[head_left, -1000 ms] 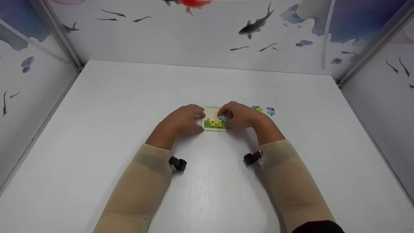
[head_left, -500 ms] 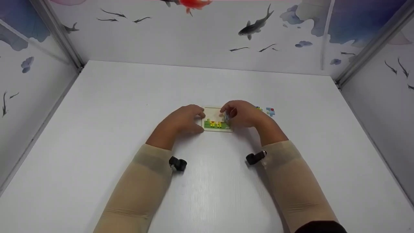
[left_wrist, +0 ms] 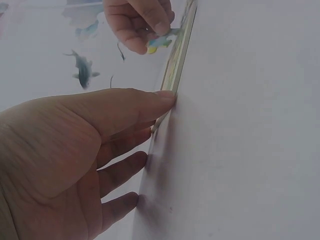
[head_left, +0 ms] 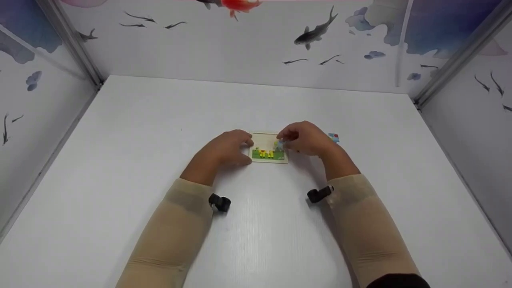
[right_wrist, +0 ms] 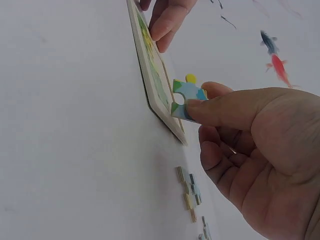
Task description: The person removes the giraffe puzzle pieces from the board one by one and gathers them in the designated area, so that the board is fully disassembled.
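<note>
A small puzzle tray [head_left: 267, 141] with a green and yellow picture lies flat at the table's middle. My left hand [head_left: 227, 149] holds its left edge, thumb tip at the near corner [left_wrist: 169, 95] and fingers at the far corner [right_wrist: 169, 22]. My right hand [head_left: 307, 138] hovers over the tray's right side. Between thumb and fingers it pinches a blue, green and yellow puzzle piece [right_wrist: 186, 98], held just above the tray [right_wrist: 152, 75] and not touching it. In the left wrist view the piece [left_wrist: 159, 42] shows beside the tray edge [left_wrist: 180, 52].
Loose puzzle pieces [head_left: 334, 137] lie on the white table right of the tray, partly behind my right hand; in the right wrist view they [right_wrist: 189, 189] lie below the held piece. Fish-patterned walls [head_left: 240, 44] close in the table on three sides.
My right hand has lifted off the tray with the piece and drifted slightly right and away, covering one loose piece. The left hand and tray have stayed put.
</note>
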`<move>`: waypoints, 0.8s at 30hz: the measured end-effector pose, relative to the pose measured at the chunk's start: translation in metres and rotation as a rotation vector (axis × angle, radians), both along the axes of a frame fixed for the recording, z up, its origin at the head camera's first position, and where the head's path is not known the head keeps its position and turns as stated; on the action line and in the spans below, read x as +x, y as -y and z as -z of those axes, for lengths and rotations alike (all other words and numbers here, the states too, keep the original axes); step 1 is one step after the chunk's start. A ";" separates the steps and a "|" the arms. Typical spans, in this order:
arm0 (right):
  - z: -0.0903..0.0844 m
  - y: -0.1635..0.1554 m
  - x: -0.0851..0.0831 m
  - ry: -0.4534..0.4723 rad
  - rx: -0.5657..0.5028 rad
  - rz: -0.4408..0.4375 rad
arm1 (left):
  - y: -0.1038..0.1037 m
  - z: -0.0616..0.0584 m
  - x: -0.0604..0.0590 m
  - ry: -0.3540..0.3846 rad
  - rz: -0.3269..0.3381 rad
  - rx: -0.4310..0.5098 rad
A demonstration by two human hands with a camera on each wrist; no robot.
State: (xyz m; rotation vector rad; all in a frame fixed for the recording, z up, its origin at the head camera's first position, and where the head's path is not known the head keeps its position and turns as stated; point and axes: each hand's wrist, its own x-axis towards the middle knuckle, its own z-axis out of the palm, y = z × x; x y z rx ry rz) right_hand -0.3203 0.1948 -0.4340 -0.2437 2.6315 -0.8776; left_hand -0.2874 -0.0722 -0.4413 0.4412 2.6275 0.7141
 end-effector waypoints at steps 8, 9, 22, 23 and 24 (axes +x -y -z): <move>-0.014 -0.032 0.001 0.017 -0.110 0.055 | 0.001 0.002 -0.002 -0.015 0.013 0.003; -0.017 -0.039 0.001 0.012 -0.129 0.067 | 0.000 0.002 -0.002 -0.017 0.015 0.005; -0.018 -0.125 0.009 0.034 -0.188 0.210 | 0.002 0.004 0.001 -0.034 0.002 0.024; -0.016 -0.131 0.009 0.042 -0.182 0.210 | 0.002 0.004 0.001 -0.033 0.002 0.025; -0.015 -0.136 0.010 0.053 -0.178 0.210 | 0.003 0.004 0.001 -0.034 0.003 0.024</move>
